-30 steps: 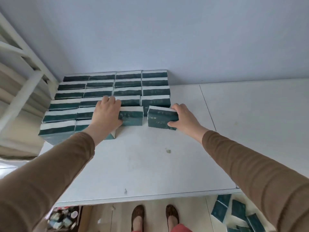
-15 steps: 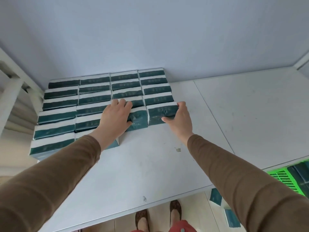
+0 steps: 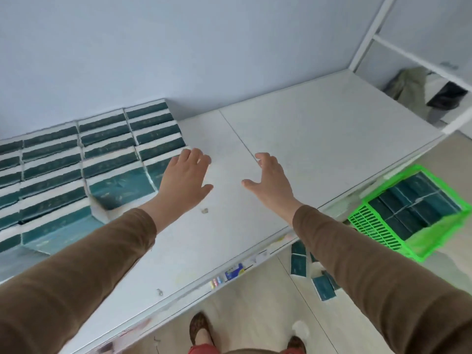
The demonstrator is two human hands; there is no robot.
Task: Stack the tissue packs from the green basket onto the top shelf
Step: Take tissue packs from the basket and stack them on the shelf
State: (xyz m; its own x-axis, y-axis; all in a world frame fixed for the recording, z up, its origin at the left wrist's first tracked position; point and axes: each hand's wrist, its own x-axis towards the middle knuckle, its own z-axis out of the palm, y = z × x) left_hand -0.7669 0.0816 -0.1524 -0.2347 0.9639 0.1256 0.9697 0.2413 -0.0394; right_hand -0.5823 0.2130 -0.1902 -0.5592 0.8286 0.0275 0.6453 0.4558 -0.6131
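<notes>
Top shelf [image 3: 319, 129] lies bare right of the tissue packs [image 3: 107, 152] — left hand [image 3: 184, 180] and right hand [image 3: 273, 180] have let go, fingers spread wide, holding nothing.

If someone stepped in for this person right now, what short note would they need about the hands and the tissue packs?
Left hand: open, holding nothing, over the shelf by the nearest packs.
Right hand: open, empty, above bare shelf.
Stacked tissue packs: in rows on the left part of the top shelf, against the wall.
Green basket: below, to the right, with more packs inside.
A few loose packs lie on the floor.
Done: many packs shelved.
Left: take the basket's packs up and fill the bare shelf to the right.
</notes>
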